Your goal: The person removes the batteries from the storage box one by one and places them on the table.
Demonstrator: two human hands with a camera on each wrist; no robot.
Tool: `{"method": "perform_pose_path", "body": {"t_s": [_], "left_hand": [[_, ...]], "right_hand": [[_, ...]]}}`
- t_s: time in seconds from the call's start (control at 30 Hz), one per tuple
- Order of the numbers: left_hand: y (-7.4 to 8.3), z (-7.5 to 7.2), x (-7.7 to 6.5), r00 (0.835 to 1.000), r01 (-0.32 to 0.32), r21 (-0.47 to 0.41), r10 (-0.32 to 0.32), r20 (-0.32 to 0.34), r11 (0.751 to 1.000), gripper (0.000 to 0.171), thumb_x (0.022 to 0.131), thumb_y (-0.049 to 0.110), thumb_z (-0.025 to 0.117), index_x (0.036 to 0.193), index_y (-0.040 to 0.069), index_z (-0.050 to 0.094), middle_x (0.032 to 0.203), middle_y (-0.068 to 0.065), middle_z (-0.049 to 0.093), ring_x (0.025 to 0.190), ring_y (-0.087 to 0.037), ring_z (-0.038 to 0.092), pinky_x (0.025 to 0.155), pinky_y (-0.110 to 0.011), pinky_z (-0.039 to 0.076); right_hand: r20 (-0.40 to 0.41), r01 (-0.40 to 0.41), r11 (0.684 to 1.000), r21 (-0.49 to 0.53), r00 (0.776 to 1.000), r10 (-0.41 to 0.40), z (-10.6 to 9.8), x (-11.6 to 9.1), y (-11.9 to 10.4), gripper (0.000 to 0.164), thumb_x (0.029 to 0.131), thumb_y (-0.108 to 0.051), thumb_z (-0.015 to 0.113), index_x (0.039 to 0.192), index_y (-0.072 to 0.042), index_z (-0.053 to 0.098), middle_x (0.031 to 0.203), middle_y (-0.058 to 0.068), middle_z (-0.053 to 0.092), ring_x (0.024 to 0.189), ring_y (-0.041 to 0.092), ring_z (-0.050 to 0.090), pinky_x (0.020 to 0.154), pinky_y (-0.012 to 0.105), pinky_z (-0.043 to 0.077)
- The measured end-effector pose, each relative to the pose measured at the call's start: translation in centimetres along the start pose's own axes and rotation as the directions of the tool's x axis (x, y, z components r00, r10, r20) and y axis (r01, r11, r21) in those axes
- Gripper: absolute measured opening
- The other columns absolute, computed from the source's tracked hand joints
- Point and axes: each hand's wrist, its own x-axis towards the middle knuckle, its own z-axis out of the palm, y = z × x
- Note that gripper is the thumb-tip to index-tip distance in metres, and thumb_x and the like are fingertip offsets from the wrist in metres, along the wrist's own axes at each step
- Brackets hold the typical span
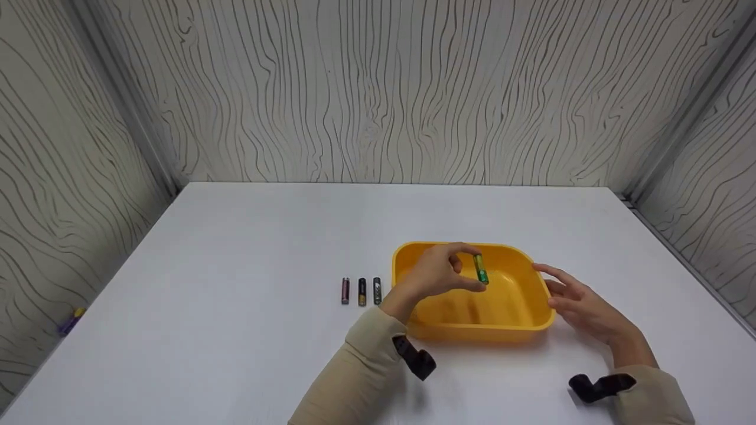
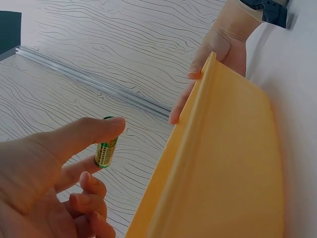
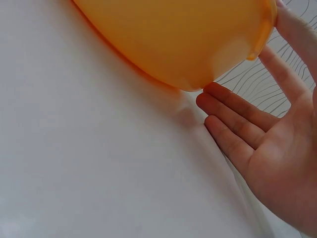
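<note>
My left hand [image 1: 440, 271] is over the yellow plastic basin [image 1: 472, 333]. Between thumb and index finger it pinches a small green-and-gold battery [image 1: 481, 270], which appears upright in the left wrist view, above the level of the rim there. My right hand [image 1: 587, 310] is at the basin's right end, its fingertips touching the rim. In the right wrist view its fingers [image 3: 235, 121] are mostly straight, the lower ones close to the basin's outer wall.
Left of the basin, three batteries lie side by side on the white table: a dark pink one [image 1: 345, 291], a black-and-gold one [image 1: 362, 292] and a dark green one [image 1: 377, 291]. A purple-and-yellow item [image 1: 72, 321] shows beyond the table's left edge. Wood-grain panels [image 1: 366, 88] enclose the table.
</note>
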Motion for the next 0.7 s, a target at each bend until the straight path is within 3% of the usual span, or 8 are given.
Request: {"method": "perform_pose_path", "body": {"t_s": [0.7], "left_hand": [[-1.5, -2.9, -1.2, 1.0, -0.002, -0.041, 0.003, 0.012, 0.999, 0.054, 0.077, 0.022, 0.081, 0.127, 0.018, 0.062, 0.084, 0.003, 0.046, 0.079, -0.009, 0.042, 0.064, -0.018, 0.036]], "right_hand": [[0.034, 0.031, 0.999, 0.04, 0.999, -0.033, -0.2, 0.0, 0.0, 0.06, 0.099, -0.004, 0.045, 0.153, -0.017, 0.021, 0.138, -0.017, 0.053, 0.118, 0.0, 0.055, 0.102, 0.011, 0.041]]}}
